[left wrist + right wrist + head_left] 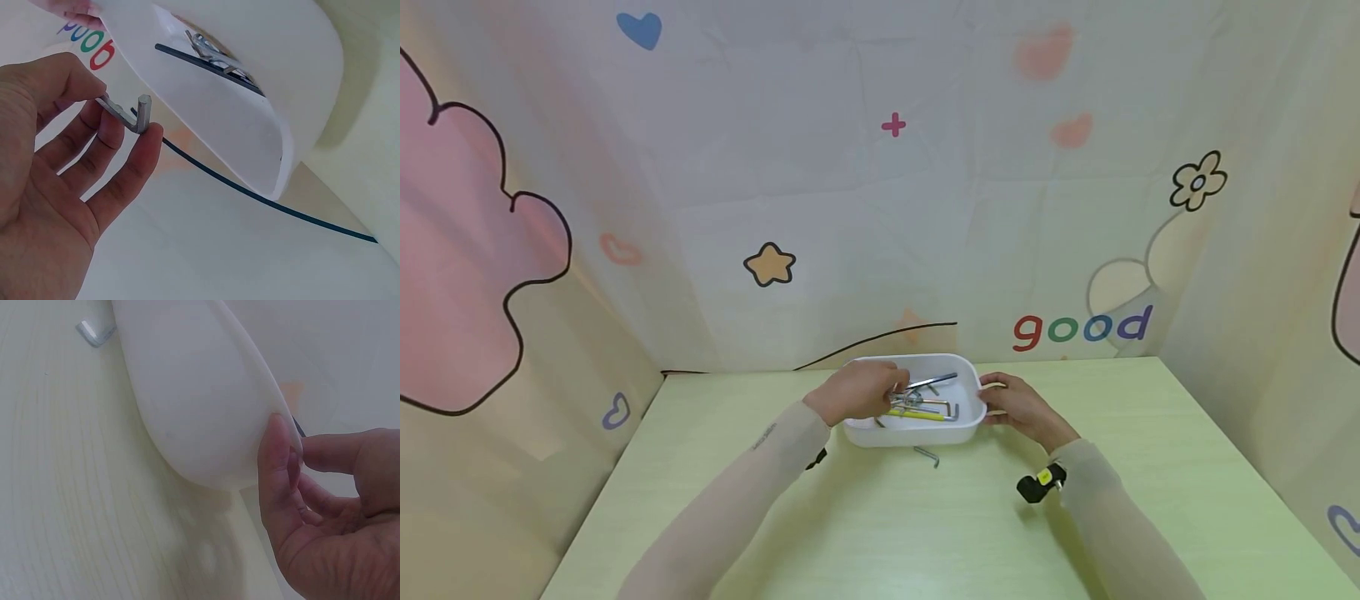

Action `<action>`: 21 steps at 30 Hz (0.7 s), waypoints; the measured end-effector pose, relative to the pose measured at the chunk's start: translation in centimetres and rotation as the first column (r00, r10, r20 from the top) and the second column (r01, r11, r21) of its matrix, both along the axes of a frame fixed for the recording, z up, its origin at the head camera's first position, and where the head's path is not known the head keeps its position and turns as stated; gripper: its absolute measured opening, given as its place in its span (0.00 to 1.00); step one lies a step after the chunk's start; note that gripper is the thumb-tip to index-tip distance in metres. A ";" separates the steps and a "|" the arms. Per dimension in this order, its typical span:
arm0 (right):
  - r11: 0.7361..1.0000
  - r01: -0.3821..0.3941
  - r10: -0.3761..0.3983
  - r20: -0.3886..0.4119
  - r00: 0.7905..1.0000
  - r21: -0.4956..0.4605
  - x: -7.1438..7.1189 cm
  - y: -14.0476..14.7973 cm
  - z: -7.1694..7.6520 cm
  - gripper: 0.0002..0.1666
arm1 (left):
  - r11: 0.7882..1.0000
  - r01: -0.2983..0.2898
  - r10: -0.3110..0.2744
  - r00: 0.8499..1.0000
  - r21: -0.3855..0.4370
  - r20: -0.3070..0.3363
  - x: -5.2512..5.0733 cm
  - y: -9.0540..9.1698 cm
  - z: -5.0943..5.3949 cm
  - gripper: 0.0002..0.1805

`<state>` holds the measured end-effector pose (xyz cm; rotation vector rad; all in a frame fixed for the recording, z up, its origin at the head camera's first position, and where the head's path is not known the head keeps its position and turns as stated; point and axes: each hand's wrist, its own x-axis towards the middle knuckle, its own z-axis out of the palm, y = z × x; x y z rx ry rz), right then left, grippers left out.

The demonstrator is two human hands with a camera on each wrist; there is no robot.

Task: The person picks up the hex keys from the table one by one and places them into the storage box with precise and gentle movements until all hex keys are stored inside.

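Note:
My left hand [859,390] is over the left part of a white plastic bin [917,435]. In the left wrist view it pinches a grey hex key [142,115] between thumb and fingers, the short bent end showing. My right hand [1022,407] pinches the bin's right rim between thumb and fingers. Inside the bin lie several metal pieces, among them a hex key with a yellow sleeve [919,414] and a long dark metal rod [938,381]. The left hand hides part of the bin's contents.
Another hex key [928,455] lies on the light wooden table [910,533] just in front of the bin. Behind the bin hangs a printed curtain [850,208], which also closes off both sides.

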<state>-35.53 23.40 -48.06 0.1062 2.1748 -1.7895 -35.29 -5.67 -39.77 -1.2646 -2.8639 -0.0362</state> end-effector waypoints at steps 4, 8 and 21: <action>1.000 0.006 -0.006 0.008 1.000 0.007 -0.2 0.1 -0.2 0.26 | 0.999 -0.030 0.029 0.996 0.019 0.080 -1.4 0.4 0.2 0.09; 1.000 0.017 -0.017 0.017 1.000 0.009 -0.2 0.1 -0.4 0.27 | 0.995 -0.098 0.092 0.979 0.026 0.181 -2.7 0.5 0.2 0.09; 1.000 0.018 -0.018 0.011 1.000 0.002 0.2 0.1 -0.3 0.26 | 0.969 -0.245 0.220 0.902 0.021 0.371 -6.1 1.0 -0.8 0.11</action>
